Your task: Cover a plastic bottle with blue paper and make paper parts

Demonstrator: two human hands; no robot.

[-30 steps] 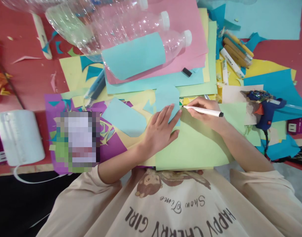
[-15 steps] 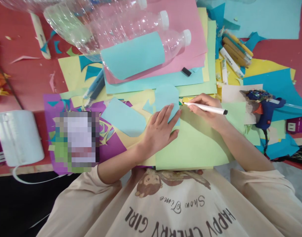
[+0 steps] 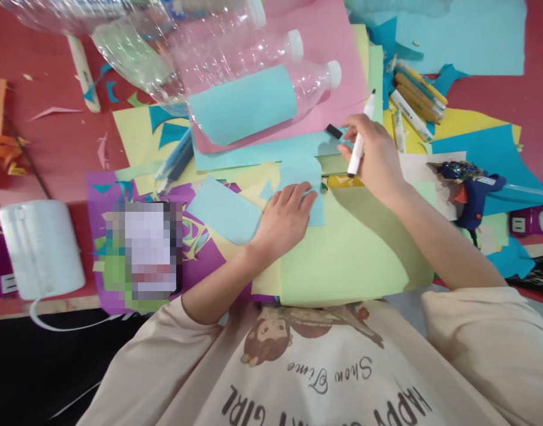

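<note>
My left hand [image 3: 286, 219] lies palm down over a light blue paper piece [image 3: 300, 168] with a rounded top, its fingers stretched across the lower part. A second light blue cutout [image 3: 227, 210] is beside it on the left. In my right hand [image 3: 378, 157] is a white marker [image 3: 362, 136], held upright-slanting with its black tip pointing away from me. The fingertips of that hand are right beside a small black marker cap [image 3: 333, 131], which rests on the paper stack; whether they touch it I cannot tell. Under both hands spreads a light green sheet [image 3: 342, 248].
Clear plastic bottles, one wrapped in light blue paper [image 3: 244, 106], lie on pink paper [image 3: 337, 35] at the back. Several markers [image 3: 420, 97] and a blue glue gun [image 3: 473, 195] are on the right. At left are a phone [image 3: 149, 248], a white pouch [image 3: 42, 248] and paper scraps.
My right hand has lifted the marker from beside the blue piece, moved away toward the black cap and turned the tip outward. My left hand's fingers have drawn in a little.
</note>
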